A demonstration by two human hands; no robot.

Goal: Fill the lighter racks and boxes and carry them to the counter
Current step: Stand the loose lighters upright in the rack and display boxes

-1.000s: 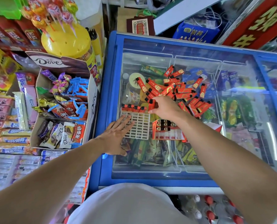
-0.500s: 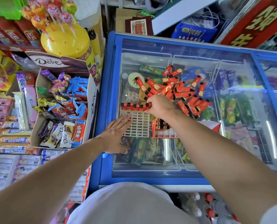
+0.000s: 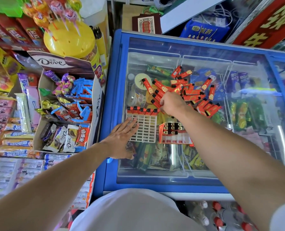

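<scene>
A white grid rack [image 3: 145, 132] lies on the glass lid of a blue freezer [image 3: 115, 90]. One row of red lighters [image 3: 142, 111] stands in its far edge. My left hand [image 3: 121, 139] rests flat on the rack's left side, fingers spread, holding nothing. Right of the rack sits a red lighter box [image 3: 175, 136], its far part filled with lighters. A loose pile of red lighters [image 3: 194, 94] lies beyond on the glass. My right hand [image 3: 172, 104] is at the pile's near left edge, fingertips pinched on one lighter there.
A Dove carton [image 3: 97, 104] full of sweets stands against the freezer's left side, with a yellow lollipop tub [image 3: 70, 39] behind it. Snack shelves fill the left. Bottles [image 3: 218, 219] stand below the freezer's near edge. Ice creams show under the glass.
My right hand set a lighter at the right end of the rack's row, then moved up and right to the pile. My left hand stayed on the rack.
</scene>
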